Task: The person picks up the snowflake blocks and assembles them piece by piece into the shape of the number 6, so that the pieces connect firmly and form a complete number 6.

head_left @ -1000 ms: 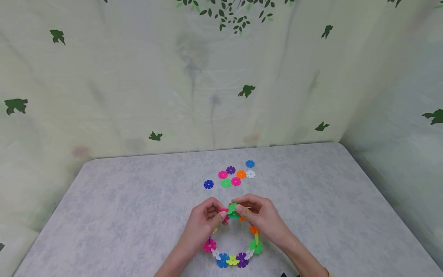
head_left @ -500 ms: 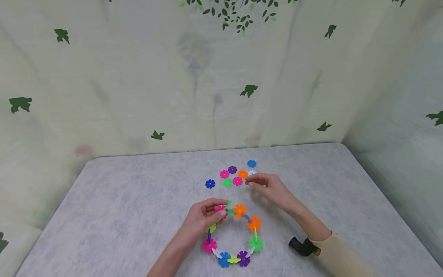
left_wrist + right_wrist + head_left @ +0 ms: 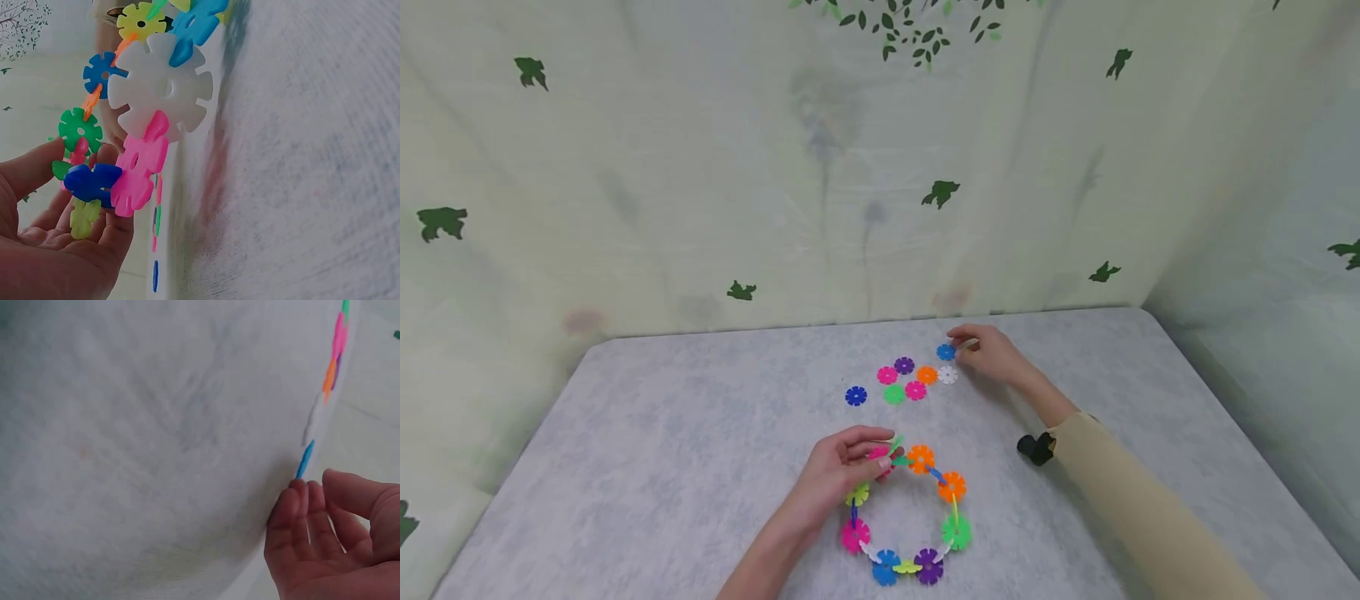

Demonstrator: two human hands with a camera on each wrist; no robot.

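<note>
A ring of interlocking flower-shaped plastic discs (image 3: pixel 952 486) lies at the table's front, its top left part raised at my left hand (image 3: pixel 838 473). Thumb and fingers of that hand pinch the ring by a pink disc, beside an edge-on green disc (image 3: pixel 897 445). In the left wrist view the linked white disc (image 3: pixel 147 84) and dark blue disc (image 3: pixel 92 183) show close up. My right hand (image 3: pixel 994 357) reaches to the back, fingertips at the edge of a loose light blue disc (image 3: pixel 945 352) lying flat. The right wrist view shows its thumb apart from the loosely bent fingers.
Several loose discs lie behind the ring: dark blue (image 3: pixel 856 396), green (image 3: pixel 894 394), pink (image 3: pixel 915 390), purple (image 3: pixel 904 366), orange (image 3: pixel 927 376) and white (image 3: pixel 947 375) among them. A printed curtain (image 3: pixel 760 167) hangs behind the grey table (image 3: pixel 662 467).
My right hand has let go of the ring and moved away to the back, past the white disc to the light blue one. My left hand keeps its hold on the ring.
</note>
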